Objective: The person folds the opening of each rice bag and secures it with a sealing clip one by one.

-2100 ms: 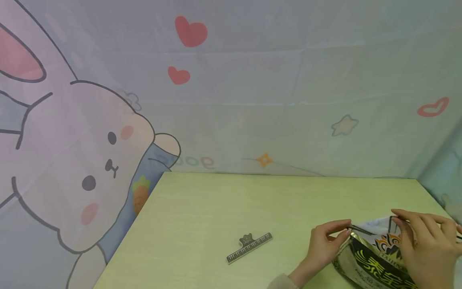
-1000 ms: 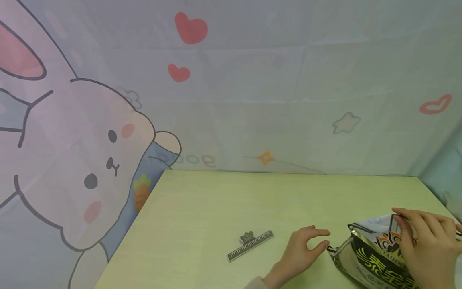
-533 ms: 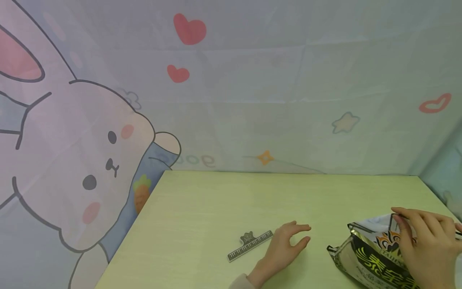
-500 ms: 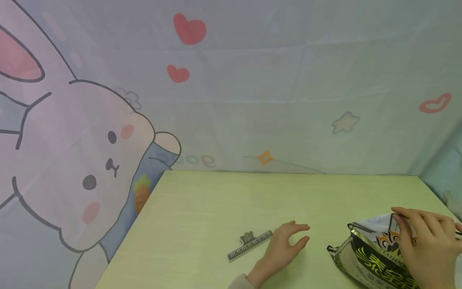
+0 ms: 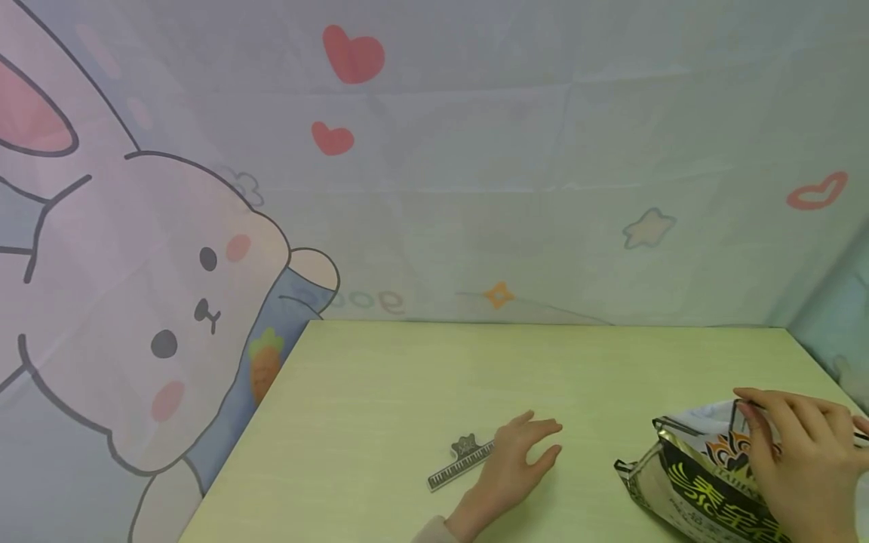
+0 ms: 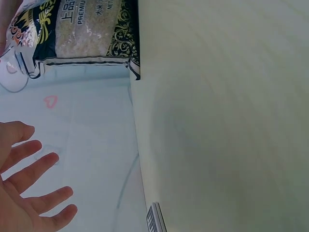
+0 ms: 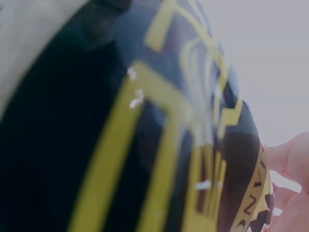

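A black, gold and white bag of rice [image 5: 709, 483] stands at the table's right front, its lower part cut off by the frame. My right hand [image 5: 804, 452] pinches the bag's top edge between thumb and fingers. In the right wrist view the bag's dark printed side [image 7: 130, 135] fills most of the picture. My left hand [image 5: 512, 464] is over the table, fingers spread and holding nothing. It covers the right end of a ruler-shaped clip [image 5: 451, 471] with a piano-key print. Whether it touches the clip cannot be told. Grains show through the bag's clear window [image 6: 87, 36] in the left wrist view.
The pale green table [image 5: 380, 377] reaches back to a hanging cloth [image 5: 462, 188] printed with a rabbit, hearts and stars. The cloth also hangs along the table's right side.
My left hand has let go of the bag's left top corner and moved left to the clip, now overlapping its right end. My right hand keeps its pinch on the bag.
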`<state>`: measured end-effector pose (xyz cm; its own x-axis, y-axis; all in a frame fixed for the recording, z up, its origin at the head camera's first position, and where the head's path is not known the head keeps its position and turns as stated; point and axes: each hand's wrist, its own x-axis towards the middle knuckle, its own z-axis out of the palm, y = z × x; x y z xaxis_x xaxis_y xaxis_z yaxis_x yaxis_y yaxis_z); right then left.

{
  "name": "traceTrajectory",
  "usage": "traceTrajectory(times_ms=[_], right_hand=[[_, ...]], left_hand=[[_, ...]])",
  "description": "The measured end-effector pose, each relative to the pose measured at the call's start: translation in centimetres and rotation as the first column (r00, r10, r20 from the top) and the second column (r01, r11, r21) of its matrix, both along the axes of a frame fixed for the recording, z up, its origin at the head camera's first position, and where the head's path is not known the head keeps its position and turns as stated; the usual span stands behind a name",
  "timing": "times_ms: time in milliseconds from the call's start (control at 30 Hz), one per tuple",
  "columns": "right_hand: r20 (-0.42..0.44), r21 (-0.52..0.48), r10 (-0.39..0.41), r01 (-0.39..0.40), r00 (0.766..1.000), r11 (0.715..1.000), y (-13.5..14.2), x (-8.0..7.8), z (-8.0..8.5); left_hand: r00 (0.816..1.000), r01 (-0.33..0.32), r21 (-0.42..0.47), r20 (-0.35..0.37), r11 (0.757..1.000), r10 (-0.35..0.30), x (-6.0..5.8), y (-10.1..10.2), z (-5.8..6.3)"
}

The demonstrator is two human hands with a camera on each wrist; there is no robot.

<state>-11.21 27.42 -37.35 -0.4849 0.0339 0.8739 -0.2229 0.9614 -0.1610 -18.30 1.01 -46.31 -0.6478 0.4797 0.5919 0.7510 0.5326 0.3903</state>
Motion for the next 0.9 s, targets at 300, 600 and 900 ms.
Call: traceTrajectory(times_ms=[300,600,900], right_hand=[[-0.076,-0.036,0.030,-0.032,0.997,0.999,0.3,-0.6,-0.5],[-0.061,-0.023,0.021,-0.023,0.998,0.999,0.3,-0.5,-0.4],[-0.042,0.001,0.017,-0.017,0.999,1.000,0.4,-0.3,-0.3]], left_hand=[[0.989,-0.122,-0.156,-0.104,0.980,0.106,0.4,-1.5,-0.1],[0.986,-0.144,-0.194,-0.112,0.970,0.124,0.2,-3.1,-0.3],[0.974,-0.193,-0.286,-0.168,0.939,0.149,-0.4,-4.9,0.4]])
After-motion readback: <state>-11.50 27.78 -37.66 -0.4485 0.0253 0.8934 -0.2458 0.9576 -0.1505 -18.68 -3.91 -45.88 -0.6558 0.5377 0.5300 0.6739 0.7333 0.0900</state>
